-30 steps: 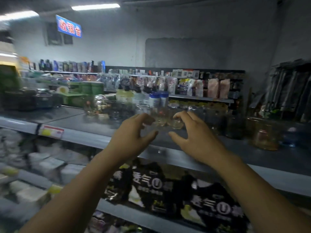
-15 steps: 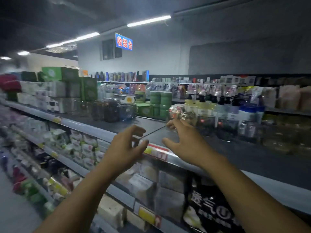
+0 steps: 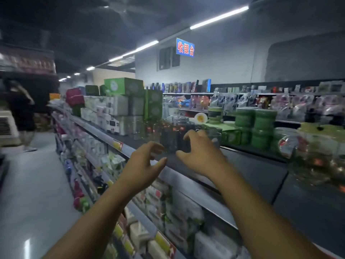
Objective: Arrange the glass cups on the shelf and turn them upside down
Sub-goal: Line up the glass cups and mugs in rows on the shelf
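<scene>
A cluster of several dark glass cups (image 3: 169,136) stands on the top shelf (image 3: 252,171), just beyond my hands. My right hand (image 3: 197,154) hovers in front of the cups with thumb and fingers spread in a C-shape, holding nothing. My left hand (image 3: 145,161) floats over the shelf's front edge, fingers loosely curled and empty. Clear glass jars (image 3: 313,157) with a yellow-green lid stand at the right of the same shelf. The picture is blurred, so whether the cups stand upright or inverted cannot be told.
White boxes (image 3: 112,116) and green cartons (image 3: 130,86) fill the shelf to the left of the cups; green stacked tubs (image 3: 261,126) stand behind. Lower shelves (image 3: 149,202) hold packaged goods. A person (image 3: 20,113) stands in the aisle at far left.
The view has swung left along the aisle. Both hands moved left with it, from the round jars to the dark cups. They stay empty.
</scene>
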`<move>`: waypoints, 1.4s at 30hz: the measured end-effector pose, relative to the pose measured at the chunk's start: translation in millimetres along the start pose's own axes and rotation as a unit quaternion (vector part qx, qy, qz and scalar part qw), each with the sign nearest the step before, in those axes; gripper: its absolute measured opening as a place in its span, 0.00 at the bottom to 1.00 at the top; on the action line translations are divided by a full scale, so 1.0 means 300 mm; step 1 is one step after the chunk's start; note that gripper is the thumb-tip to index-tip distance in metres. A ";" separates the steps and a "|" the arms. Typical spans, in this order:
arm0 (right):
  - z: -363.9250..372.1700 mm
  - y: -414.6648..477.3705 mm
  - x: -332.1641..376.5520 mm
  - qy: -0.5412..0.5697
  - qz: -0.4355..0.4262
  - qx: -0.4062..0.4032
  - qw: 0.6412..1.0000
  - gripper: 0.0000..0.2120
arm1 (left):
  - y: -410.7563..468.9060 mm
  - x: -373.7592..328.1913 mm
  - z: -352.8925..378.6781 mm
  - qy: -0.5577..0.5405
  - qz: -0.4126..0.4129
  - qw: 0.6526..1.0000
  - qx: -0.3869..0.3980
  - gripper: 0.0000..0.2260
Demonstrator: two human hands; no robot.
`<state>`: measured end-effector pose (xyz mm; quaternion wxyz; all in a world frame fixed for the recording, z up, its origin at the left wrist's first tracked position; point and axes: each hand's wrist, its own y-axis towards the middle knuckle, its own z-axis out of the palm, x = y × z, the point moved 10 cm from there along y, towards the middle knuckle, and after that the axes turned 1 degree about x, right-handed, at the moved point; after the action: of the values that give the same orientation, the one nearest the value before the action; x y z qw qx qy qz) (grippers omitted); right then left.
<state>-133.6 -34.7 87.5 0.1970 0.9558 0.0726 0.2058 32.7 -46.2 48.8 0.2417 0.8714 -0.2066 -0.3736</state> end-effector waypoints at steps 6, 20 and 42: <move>0.019 0.170 -0.076 0.010 0.064 -0.073 0.995 0.21 | 0.207 0.153 0.029 -0.009 -0.002 1.000 0.012 0.21; 0.122 0.283 -0.079 -0.022 0.115 -0.069 0.991 0.07 | 0.488 0.314 0.182 -0.025 0.081 0.991 0.101 0.21; 0.155 0.062 -0.179 0.125 0.270 -0.146 0.943 0.59 | 0.456 0.350 0.216 -0.231 0.105 0.936 0.244 0.40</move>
<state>-161.4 -79.5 36.6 0.2608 0.8667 -0.1953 0.3777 26.2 -229.5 30.5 0.0051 0.7666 -0.4322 -0.4749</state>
